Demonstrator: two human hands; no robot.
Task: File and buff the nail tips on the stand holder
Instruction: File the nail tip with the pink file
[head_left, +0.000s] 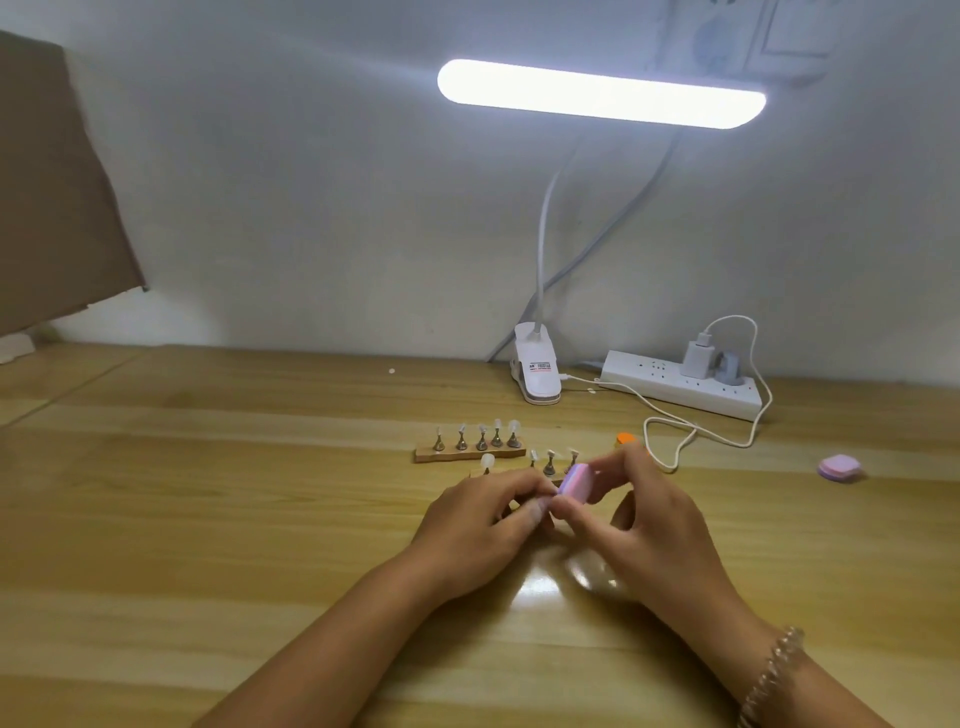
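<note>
**Buffer block meets a single nail tip, in front of the stands**

The left hand (483, 519) curls its fingers and thumb round a small pale piece at its fingertips, probably a nail tip (540, 503) on its peg, though blur stops me from being sure. The right hand (644, 514) pinches a pink-and-lilac buffer block (576, 480) between thumb and forefinger, pressed against that piece just above the wooden table (260, 493).

A tip like this is likely light, thin and springy, and liable to flick away, so it is best held low on the peg with gentle strokes. The block looks soft and easy to grip by its sides.

Just behind the hands stands the near stand holder (550, 470), with a gap in its row. The far stand holder (467, 453) carries five tips. A second buffer block (839, 467) lies well to the right, and a clip lamp (537, 374) and a power strip (680, 384) sit by the wall
</note>
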